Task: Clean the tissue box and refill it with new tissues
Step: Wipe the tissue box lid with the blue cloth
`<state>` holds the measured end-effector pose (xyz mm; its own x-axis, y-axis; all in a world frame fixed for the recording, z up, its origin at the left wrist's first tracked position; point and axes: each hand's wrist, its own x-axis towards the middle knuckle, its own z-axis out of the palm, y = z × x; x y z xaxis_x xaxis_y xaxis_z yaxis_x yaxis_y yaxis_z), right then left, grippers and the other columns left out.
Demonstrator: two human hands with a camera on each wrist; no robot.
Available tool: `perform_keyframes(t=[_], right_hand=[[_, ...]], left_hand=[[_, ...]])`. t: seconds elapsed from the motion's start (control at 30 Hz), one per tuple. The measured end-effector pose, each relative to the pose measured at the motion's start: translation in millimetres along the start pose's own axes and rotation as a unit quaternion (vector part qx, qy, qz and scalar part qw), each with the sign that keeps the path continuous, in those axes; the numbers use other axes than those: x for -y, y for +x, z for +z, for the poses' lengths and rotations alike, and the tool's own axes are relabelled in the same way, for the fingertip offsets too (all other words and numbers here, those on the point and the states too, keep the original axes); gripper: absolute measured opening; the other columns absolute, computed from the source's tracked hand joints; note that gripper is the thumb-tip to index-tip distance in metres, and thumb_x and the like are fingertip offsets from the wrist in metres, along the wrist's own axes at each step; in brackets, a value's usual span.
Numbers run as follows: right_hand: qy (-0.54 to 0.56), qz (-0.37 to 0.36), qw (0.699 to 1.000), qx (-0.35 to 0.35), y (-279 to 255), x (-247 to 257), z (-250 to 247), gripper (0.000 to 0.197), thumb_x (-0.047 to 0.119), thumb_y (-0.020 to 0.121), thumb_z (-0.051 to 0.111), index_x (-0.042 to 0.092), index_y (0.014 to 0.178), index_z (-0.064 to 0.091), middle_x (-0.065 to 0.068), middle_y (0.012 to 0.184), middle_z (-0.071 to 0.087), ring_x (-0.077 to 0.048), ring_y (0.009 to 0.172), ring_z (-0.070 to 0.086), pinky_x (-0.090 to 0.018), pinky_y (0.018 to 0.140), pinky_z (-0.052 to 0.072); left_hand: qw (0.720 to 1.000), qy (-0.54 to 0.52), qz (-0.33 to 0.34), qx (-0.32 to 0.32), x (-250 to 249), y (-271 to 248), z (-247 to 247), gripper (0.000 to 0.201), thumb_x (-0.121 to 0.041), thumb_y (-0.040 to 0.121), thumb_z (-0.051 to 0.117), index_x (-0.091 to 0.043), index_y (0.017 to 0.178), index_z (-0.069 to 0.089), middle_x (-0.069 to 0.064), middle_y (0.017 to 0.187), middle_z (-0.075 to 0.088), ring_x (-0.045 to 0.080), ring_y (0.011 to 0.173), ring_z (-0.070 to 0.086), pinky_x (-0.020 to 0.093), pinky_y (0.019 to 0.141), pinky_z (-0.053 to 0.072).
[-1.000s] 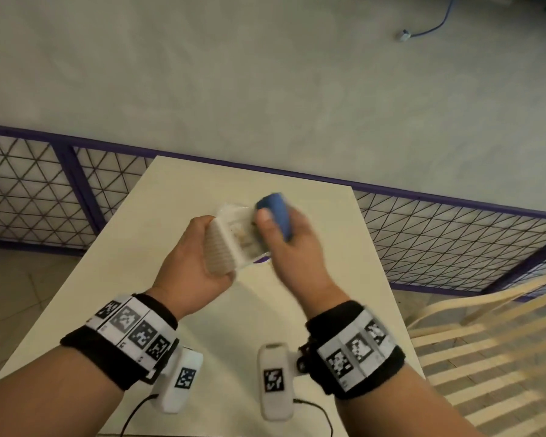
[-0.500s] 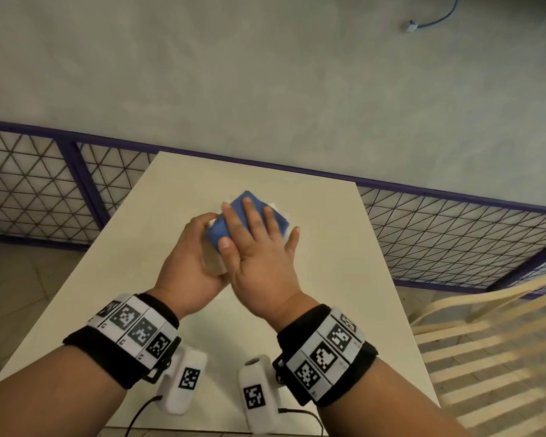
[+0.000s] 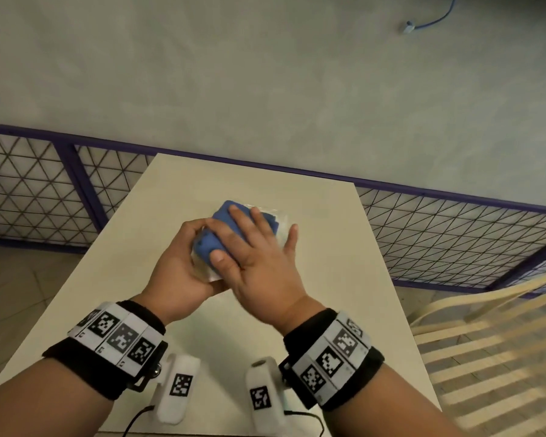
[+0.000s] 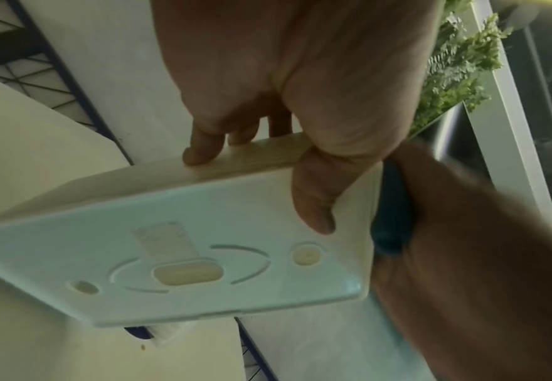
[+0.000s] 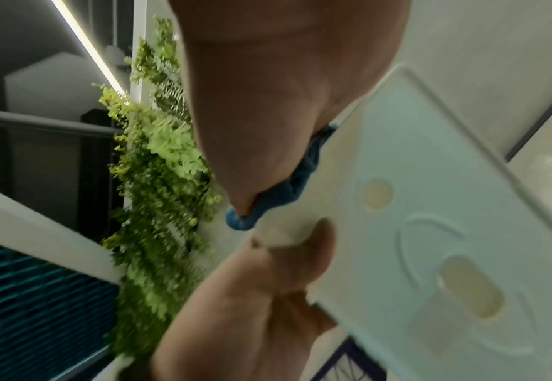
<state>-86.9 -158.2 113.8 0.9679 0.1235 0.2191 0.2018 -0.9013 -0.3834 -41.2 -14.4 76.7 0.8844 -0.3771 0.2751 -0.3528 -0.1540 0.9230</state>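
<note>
A white plastic tissue box is held above the cream table. My left hand grips its left end, thumb curled onto the underside and fingers on the side edge. The underside of the tissue box shows moulded slots and holes. A blue cloth lies over the top of the box. My right hand presses it flat with straight, spread fingers. In the right wrist view the blue cloth bunches between my right hand and the tissue box. The top of the box is mostly hidden.
A purple-framed wire mesh fence runs behind the table's far edge. A pale slatted wooden chair stands at the right. A blue cable lies on the grey floor beyond. Green foliage shows in the wrist views.
My right hand went from holding the bunched cloth at the box's far side to lying flat on it over the top. The box turned under the cloth.
</note>
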Motion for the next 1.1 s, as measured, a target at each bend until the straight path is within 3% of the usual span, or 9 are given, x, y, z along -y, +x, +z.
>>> perform_keyframes(t=[0.07, 0.17, 0.3, 0.5, 0.6, 0.77, 0.93, 1.0, 1.1], right_hand=[[0.032, 0.046, 0.998, -0.011, 2.1, -21.9, -7.4, 0.045, 0.054, 0.097, 0.023, 0.053, 0.141, 0.018, 0.016, 0.158, 0.01, -0.01, 0.147, 0.0, -0.061, 0.109, -0.014], [0.212, 0.07, 0.975, -0.002, 1.8, -44.8, -13.2, 0.042, 0.048, 0.099, 0.026, 0.054, 0.14, 0.021, 0.018, 0.157, 0.017, 0.0, 0.143, 0.013, -0.06, 0.116, 0.001], [0.444, 0.039, 0.893, 0.062, -5.5, -53.6, -27.4, 0.061, 0.066, 0.083, 0.048, 0.051, 0.137, 0.026, 0.03, 0.145, 0.032, 0.01, 0.134, 0.029, -0.019, 0.113, 0.027], [0.293, -0.055, 0.954, 0.036, 11.1, -50.5, -47.6, 0.095, 0.028, 0.061, 0.084, 0.037, 0.134, 0.024, 0.024, 0.135, 0.036, 0.012, 0.122, 0.04, -0.009, 0.102, 0.033], [0.232, -0.067, 0.97, 0.029, 14.2, -49.9, -44.4, 0.088, 0.035, 0.062, 0.08, 0.032, 0.134, 0.029, 0.014, 0.134, 0.043, -0.004, 0.124, 0.044, -0.036, 0.108, 0.036], [0.1, -0.106, 0.989, 0.006, 16.9, -33.2, -20.1, 0.078, 0.041, 0.066, 0.074, 0.034, 0.133, 0.035, 0.009, 0.134, 0.048, -0.015, 0.125, 0.045, -0.064, 0.104, 0.027], [0.058, -0.061, 0.995, 0.06, 13.3, -14.5, -4.9, 0.093, 0.04, 0.071, 0.076, 0.037, 0.145, 0.021, 0.001, 0.154, 0.024, -0.024, 0.144, 0.018, -0.071, 0.11, 0.003], [0.03, -0.042, 0.992, 0.116, 4.0, -2.1, -1.0, 0.108, 0.053, 0.07, 0.074, 0.038, 0.148, 0.001, -0.002, 0.161, -0.004, -0.026, 0.147, -0.01, -0.058, 0.111, -0.012], [0.064, -0.034, 0.993, 0.089, -7.4, 13.1, 4.2, 0.078, 0.055, 0.09, 0.048, 0.034, 0.15, 0.002, -0.003, 0.16, -0.013, -0.019, 0.146, -0.017, -0.047, 0.115, -0.016]], left_hand=[[0.999, -0.016, -0.027, -0.016, 2.3, -2.2, -8.2, 0.076, -0.026, 0.046, 0.084, -0.045, 0.108, 0.045, -0.015, 0.106, 0.062, 0.004, 0.095, 0.063, 0.023, 0.078, 0.053], [0.999, -0.038, -0.031, -0.005, 5.2, -3.2, -17.4, 0.078, -0.024, 0.045, 0.084, -0.045, 0.109, 0.045, -0.019, 0.111, 0.059, 0.008, 0.108, 0.059, 0.035, 0.087, 0.052], [0.993, -0.111, -0.026, 0.035, 5.9, -4.1, -28.8, 0.08, -0.02, 0.047, 0.084, -0.039, 0.114, 0.044, -0.015, 0.116, 0.059, 0.009, 0.114, 0.057, 0.03, 0.084, 0.055], [0.967, -0.222, -0.085, 0.089, 11.1, -3.1, -31.4, 0.095, -0.028, 0.044, 0.093, -0.037, 0.124, 0.042, -0.008, 0.12, 0.061, 0.013, 0.112, 0.057, 0.025, 0.079, 0.053], [0.985, -0.055, -0.095, 0.131, -1.1, 2.8, -44.4, 0.115, -0.054, 0.042, 0.089, -0.045, 0.137, 0.025, -0.03, 0.13, 0.048, 0.001, 0.122, 0.048, 0.024, 0.095, 0.046], [0.936, 0.317, -0.031, 0.148, -30.3, 10.2, -38.1, 0.108, -0.051, 0.059, 0.081, -0.043, 0.143, 0.014, -0.025, 0.137, 0.03, 0.0, 0.116, 0.043, 0.022, 0.093, 0.042], [0.965, 0.246, -0.058, 0.074, -13.6, 10.1, -25.6, 0.065, -0.02, 0.063, 0.08, -0.04, 0.113, 0.042, -0.016, 0.108, 0.054, -0.001, 0.092, 0.059, 0.012, 0.071, 0.044], [0.98, 0.18, -0.054, 0.07, -7.3, 3.9, -24.5, 0.064, -0.009, 0.063, 0.081, -0.04, 0.104, 0.043, -0.017, 0.101, 0.053, -0.009, 0.09, 0.057, 0.007, 0.071, 0.044], [0.989, 0.126, -0.061, 0.046, 1.7, -3.2, -23.3, 0.071, -0.036, 0.049, 0.081, -0.031, 0.111, 0.048, -0.011, 0.109, 0.056, -0.002, 0.094, 0.059, 0.022, 0.081, 0.05]])
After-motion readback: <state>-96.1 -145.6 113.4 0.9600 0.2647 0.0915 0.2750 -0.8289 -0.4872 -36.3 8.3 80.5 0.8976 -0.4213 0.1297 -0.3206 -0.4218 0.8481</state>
